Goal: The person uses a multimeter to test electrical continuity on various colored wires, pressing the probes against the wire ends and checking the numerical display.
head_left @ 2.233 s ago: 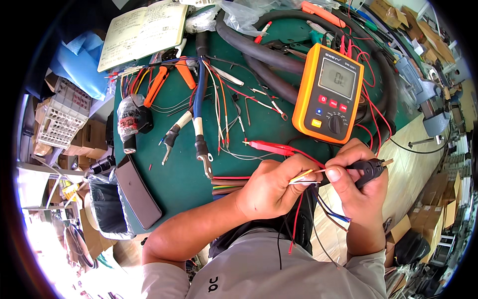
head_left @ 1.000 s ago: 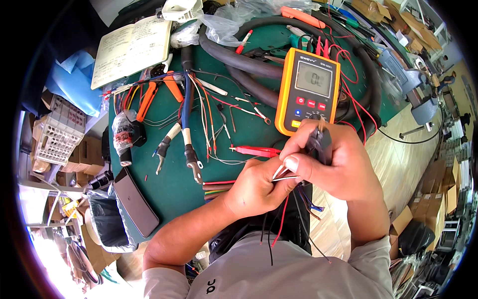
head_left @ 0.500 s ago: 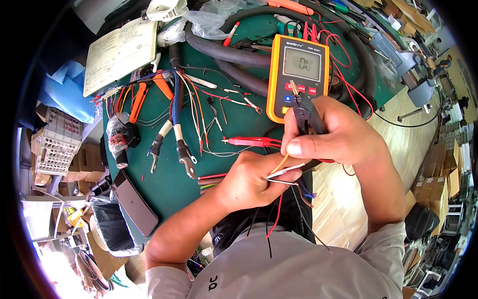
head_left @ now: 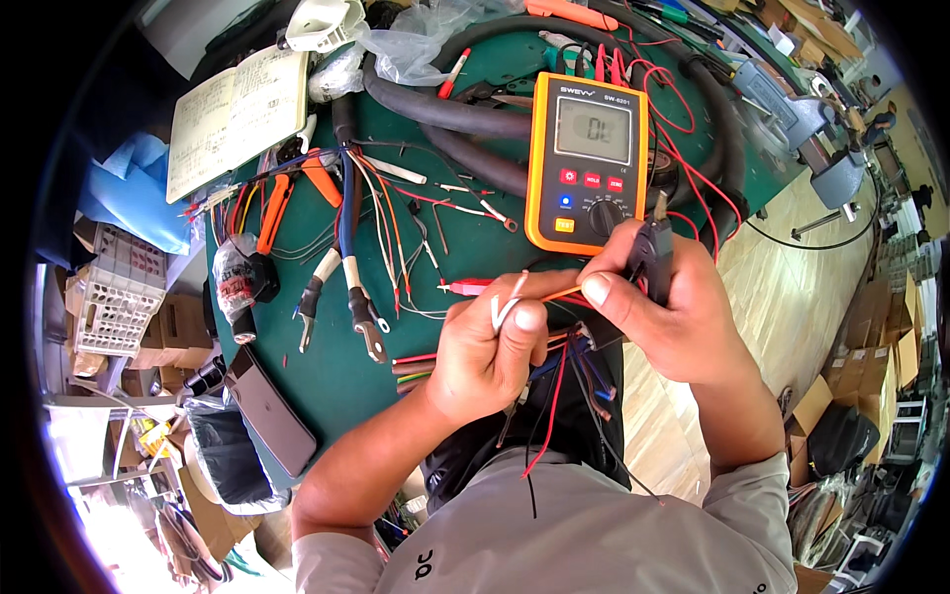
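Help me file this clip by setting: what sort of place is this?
Probably an electrical workshop or cable-assembly area: a green workbench holds a yellow-and-black handheld meter, a thick black cable and loose wires ending in metal lugs.

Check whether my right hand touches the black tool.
Touching: the head view shows the right hand closed around the black tool, its tip sticking out.

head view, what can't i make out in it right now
Head view:
- Red plastic test clip: rear end hidden behind the left hand.
- Black-bodied hand tool: lower part covered by the right hand.
- Open cream-paged notebook: handwriting too small to read.
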